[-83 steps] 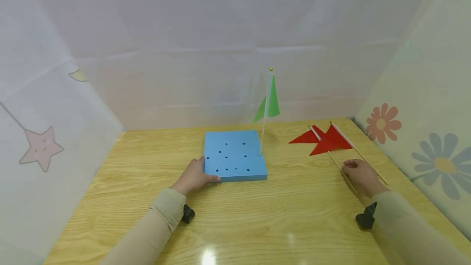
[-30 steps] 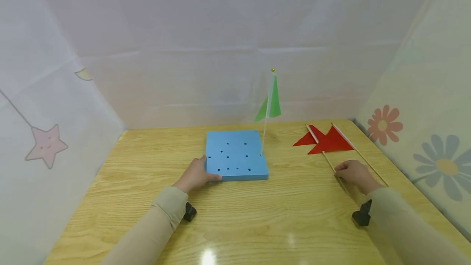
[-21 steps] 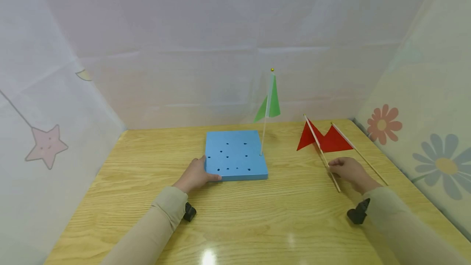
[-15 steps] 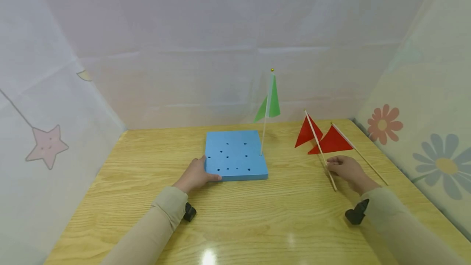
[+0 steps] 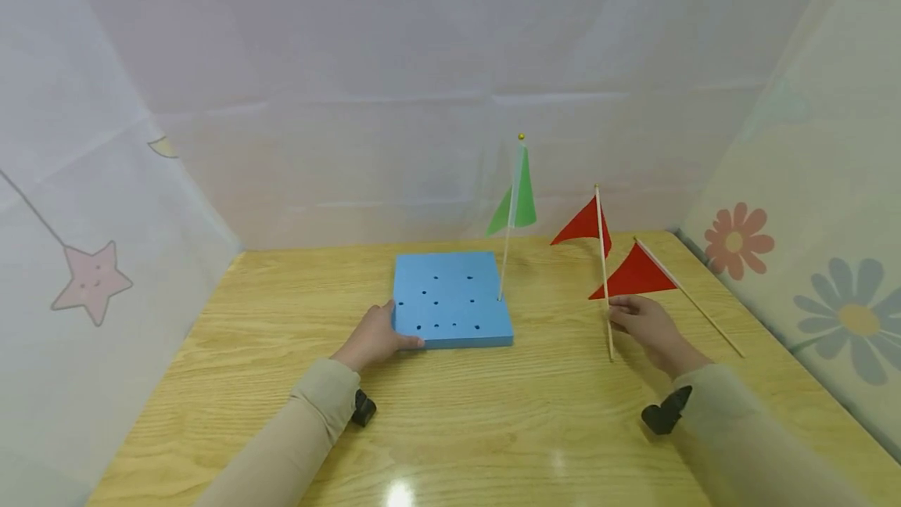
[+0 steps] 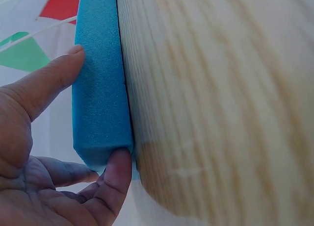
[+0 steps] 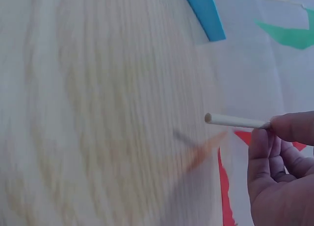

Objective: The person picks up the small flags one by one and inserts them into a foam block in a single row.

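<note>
In the head view, my left hand grips the near left corner of a flat blue foam block with several small holes in its top. The left wrist view has the thumb on the block's edge and fingers curled at its corner. A green pennant flag stands upright in a hole at the block's right edge. My right hand pinches the lower stick of a red pennant flag, raised nearly upright. The right wrist view shows the bare stick end sticking out past thumb and fingertips, above the wood.
A second red pennant flag lies on the wooden table, right of and behind my right hand. Pale cloth walls with printed flowers and a star close in the back and both sides.
My right hand has taken hold of one red flag by its stick, lifted it off the table, tilted it toward upright and moved it left. My left hand stays on the foam block.
</note>
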`<state>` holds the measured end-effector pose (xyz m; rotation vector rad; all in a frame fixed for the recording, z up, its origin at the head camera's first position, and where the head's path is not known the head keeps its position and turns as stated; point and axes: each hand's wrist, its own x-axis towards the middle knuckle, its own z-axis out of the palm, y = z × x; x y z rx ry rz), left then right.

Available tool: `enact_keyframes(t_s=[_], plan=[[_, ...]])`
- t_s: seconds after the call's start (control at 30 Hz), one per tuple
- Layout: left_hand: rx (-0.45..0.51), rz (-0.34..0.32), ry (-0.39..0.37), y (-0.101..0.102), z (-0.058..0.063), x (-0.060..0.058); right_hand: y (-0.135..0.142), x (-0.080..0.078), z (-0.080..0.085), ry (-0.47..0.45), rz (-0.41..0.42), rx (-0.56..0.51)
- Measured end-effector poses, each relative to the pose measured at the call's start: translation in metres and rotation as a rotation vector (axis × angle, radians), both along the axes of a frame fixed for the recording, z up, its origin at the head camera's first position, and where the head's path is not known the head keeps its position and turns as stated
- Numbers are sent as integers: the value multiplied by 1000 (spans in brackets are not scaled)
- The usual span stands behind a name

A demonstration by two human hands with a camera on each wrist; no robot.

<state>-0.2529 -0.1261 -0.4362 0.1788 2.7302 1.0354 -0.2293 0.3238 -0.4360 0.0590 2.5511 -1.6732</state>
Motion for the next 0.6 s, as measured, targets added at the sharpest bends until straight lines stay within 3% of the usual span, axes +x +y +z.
enact_keyframes(t_s=[0.33, 0.6], plan=[[8, -1, 0, 2, 0, 1, -41, -7, 8, 118, -42, -68], [12, -2, 4, 4, -1, 1, -63, -8, 12, 196, -67, -56]])
